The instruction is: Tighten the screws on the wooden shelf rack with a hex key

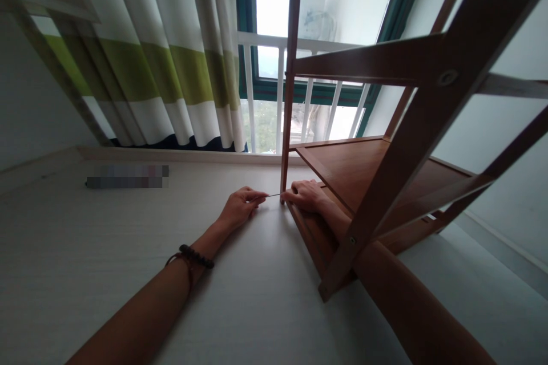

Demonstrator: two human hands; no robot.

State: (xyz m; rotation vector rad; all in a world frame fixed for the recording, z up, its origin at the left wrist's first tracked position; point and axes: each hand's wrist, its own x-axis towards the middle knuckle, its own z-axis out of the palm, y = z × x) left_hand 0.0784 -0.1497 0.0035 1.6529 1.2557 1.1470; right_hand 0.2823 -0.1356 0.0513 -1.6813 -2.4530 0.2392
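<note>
A brown wooden shelf rack stands on the floor to the right, its slanting frame close to me. My left hand pinches a thin metal tool, which looks like a hex key; the fingers cover most of it. The tool's tip meets the foot of the rack's far left leg. My right hand reaches in through the rack's frame, under the lower shelf panel. Its fingers are curled round the bottom rail beside that leg. Round bolt heads show on the near leg.
A blurred-out long object lies on the pale floor at left. Behind are a striped curtain, a white railing and a window with green frames. A white wall rises close behind the rack on the right.
</note>
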